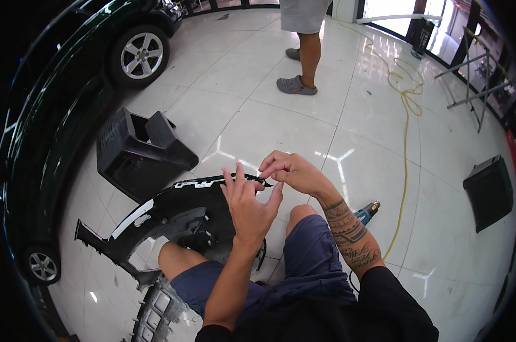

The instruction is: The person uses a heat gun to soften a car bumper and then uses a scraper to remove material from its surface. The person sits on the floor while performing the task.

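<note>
A curved black car-body panel [175, 208] lies slantwise by the left knee [175, 257]. Bright white patches line its far edge.

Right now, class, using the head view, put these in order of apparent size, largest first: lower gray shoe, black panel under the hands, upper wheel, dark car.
1. dark car
2. black panel
3. upper wheel
4. lower gray shoe

From your head, a wide fisheye view looks down and forward over your blue shorts [313, 248], with your left hand [249, 208] and right hand [298, 172] close, near the middle; tiled floor [280, 128] reaches farther off to another person's legs [310, 57]; edges bend toward the rim.
</note>
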The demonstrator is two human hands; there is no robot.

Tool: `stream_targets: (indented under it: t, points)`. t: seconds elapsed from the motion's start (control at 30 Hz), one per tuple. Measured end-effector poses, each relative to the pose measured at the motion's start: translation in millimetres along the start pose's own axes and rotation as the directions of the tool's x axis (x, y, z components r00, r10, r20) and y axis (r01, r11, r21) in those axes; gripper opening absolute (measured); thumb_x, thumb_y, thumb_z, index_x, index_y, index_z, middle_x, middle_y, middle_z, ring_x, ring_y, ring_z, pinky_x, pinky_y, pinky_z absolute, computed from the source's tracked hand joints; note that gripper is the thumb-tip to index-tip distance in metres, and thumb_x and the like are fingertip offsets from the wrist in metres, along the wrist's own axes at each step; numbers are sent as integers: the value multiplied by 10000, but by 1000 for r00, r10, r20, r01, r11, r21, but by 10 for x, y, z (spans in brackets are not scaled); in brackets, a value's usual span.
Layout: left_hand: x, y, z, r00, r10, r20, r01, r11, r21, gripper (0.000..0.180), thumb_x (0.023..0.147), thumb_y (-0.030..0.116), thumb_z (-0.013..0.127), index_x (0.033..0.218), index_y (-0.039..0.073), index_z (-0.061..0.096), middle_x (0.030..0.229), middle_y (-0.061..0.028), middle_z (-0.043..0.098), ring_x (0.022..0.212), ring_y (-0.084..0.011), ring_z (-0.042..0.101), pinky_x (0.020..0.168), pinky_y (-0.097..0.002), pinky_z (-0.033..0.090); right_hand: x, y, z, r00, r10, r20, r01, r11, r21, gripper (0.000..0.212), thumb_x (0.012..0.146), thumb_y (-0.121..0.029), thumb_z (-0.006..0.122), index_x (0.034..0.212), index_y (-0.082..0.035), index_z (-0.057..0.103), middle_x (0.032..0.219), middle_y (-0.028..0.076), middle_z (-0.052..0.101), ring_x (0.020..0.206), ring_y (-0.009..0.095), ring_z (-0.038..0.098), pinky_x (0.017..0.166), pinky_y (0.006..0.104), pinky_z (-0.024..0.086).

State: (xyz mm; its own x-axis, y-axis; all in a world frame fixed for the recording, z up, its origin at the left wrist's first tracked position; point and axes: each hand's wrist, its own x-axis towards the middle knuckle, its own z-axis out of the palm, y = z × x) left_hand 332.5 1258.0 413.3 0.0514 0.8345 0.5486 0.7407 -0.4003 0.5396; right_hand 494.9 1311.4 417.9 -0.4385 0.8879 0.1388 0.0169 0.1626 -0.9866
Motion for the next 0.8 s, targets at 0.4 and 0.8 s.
stream_targets:
  t: [0.4,0.8]
  points:
    - [-75,-174,41,993,101,-68,-105,992,-64,103,796,29,625,843,-59,597,1346,-311,536,1342,-544,385,1066,-639,336,76,20,-64,998,10,54,-10,1000,13,129,838,-61,727,950,-2,752,1033,40,671,892,144,603,795,285,477]
    - [-70,-228,59,979,159,-125,-165,986,-38,72,782,-24,602,840,-66,600,1284,-261,599,1278,-483,488,1035,-510,419,113,3,-55,998,57,34,-55,996,-70,120,820,-53,736,925,2,749,1021,41,678,890,165,620,808,302,489]
